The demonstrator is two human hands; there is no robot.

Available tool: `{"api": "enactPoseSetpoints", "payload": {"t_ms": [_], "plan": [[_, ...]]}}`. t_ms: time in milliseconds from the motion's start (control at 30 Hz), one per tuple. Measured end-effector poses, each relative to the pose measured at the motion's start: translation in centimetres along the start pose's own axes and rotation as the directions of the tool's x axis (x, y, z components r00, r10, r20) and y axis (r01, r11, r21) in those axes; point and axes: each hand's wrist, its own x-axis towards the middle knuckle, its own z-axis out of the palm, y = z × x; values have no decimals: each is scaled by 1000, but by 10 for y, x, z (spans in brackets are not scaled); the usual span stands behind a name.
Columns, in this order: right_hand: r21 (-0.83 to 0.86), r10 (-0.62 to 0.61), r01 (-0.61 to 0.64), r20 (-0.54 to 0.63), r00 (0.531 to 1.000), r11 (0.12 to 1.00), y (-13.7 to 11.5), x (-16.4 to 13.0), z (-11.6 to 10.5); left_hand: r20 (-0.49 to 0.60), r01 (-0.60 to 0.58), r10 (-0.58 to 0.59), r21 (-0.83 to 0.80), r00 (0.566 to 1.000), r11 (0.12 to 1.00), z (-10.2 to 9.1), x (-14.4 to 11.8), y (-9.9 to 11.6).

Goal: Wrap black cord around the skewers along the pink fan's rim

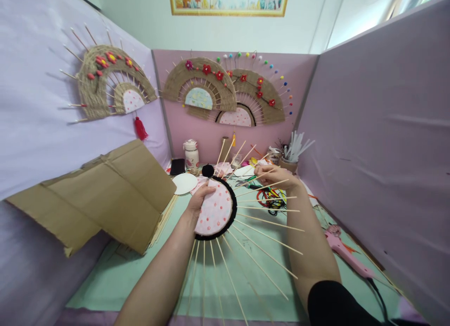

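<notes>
My left hand (pixel 199 197) grips a half-round fan centre (pixel 215 211) covered in pink dotted fabric, thumb on its face. Black cord (pixel 235 208) runs along its curved rim, and thin wooden sticks (pixel 269 235) fan out from there. A small black ball (pixel 207 170) sits at the upper end of the rim. My right hand (pixel 270 175) is raised behind the upper sticks, fingers pinched together. A thin dark strand stretches from the rim's top toward those fingers; it looks like the black cord, though its end is hidden.
Folded cardboard (pixel 116 190) leans at left. Behind the fan are a white bottle (pixel 191 155), scissors and tangled cords (pixel 272 201). A pink glue gun (pixel 348 255) with its cable lies at right. Finished fans (pixel 200 72) hang on the partitions.
</notes>
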Motion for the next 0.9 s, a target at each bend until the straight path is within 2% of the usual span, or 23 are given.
{"api": "enactPoseSetpoints", "payload": {"t_ms": [100,233,367,500,600,700,900], "plan": [[202,26,2,-138,990,979,3,0,-3,39,10,-11,16,999,1000,1,0,-1],[439,38,77,-248,968,895,4,7,-6,49,53,-55,43,997,998,2,-1,-5],[554,65,110,-286,956,825,3,18,-6,74,93,-97,55,993,994,2,1,-11],[677,75,138,-275,959,723,0,25,-1,94,111,-116,60,989,992,2,3,-17],[695,86,173,-321,943,697,-3,25,0,121,133,-138,46,983,990,5,3,-20],[662,101,213,-402,910,719,-6,23,-1,152,160,-164,35,975,986,9,2,-23],[500,-34,330,-512,858,801,-10,18,-4,135,167,-171,42,976,985,8,2,-25]]}}
